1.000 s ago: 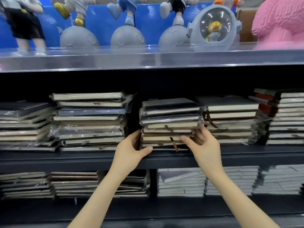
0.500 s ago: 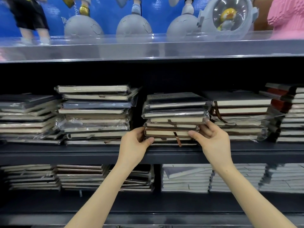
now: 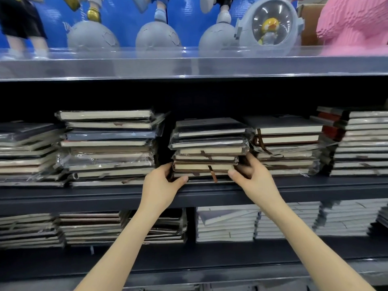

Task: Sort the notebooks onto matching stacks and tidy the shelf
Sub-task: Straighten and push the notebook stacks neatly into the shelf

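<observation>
Brown and smooth like leather, the notebook [image 3: 201, 167] lies near the bottom of the middle stack [image 3: 210, 141], at the front edge of the shelf [image 3: 84, 195]. A second ago the two hands only stood at the sides of this stack. Now they have closed on this one notebook.

The left hand [image 3: 161, 187] holds its left end: the thumb lies in front and below, and the fingers go behind the rounded spine corner. The right hand [image 3: 254, 179] pinches the right end with the thumb at the front corner. Its other fingers reach up into the narrow gap beside the right stack [image 3: 287, 143] and touch the notebooks above.

I judge that the person is choosing this notebook to pull it out, because its bare brown cover does not match the dark wrapped ones on top. It is still under several notebooks, so the sorting of this piece has only begun.

The upper notebooks are dark, flat and sealed in clear wrap [image 3: 210, 147], which shines and wrinkles at the edges. This wrap looks slippery, so the top ones may slide when the brown one comes out. A thin brown ribbon [image 3: 213, 175] hangs over the cream page edges at the front. The left stack [image 3: 109, 143] is also wrapped and uneven.
</observation>
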Available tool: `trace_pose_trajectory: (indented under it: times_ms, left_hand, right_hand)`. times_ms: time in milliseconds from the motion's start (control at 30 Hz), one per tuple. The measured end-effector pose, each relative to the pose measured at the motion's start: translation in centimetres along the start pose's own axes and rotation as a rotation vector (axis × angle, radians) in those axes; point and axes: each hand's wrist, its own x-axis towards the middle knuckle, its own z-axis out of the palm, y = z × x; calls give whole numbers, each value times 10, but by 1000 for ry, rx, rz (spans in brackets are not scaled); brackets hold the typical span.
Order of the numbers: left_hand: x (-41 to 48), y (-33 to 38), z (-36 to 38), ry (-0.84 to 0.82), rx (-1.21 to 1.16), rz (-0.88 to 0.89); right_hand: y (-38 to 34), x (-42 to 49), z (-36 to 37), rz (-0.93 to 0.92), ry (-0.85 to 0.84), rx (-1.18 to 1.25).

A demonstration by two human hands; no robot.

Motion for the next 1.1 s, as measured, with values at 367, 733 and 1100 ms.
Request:
trace_pose_trajectory:
  times_ms: [367, 733, 1100]
  left_hand:
    - [-2, 7, 14, 125, 203, -13]
    - [-6, 11, 3, 23, 100, -37]
    - [-2, 13, 3, -6, 19, -32]
  right_hand:
    - [-2, -2, 2, 41, -65, -37]
    - [7, -7, -4, 27, 15, 104]
    - [0, -1, -6, -25, -118, 40]
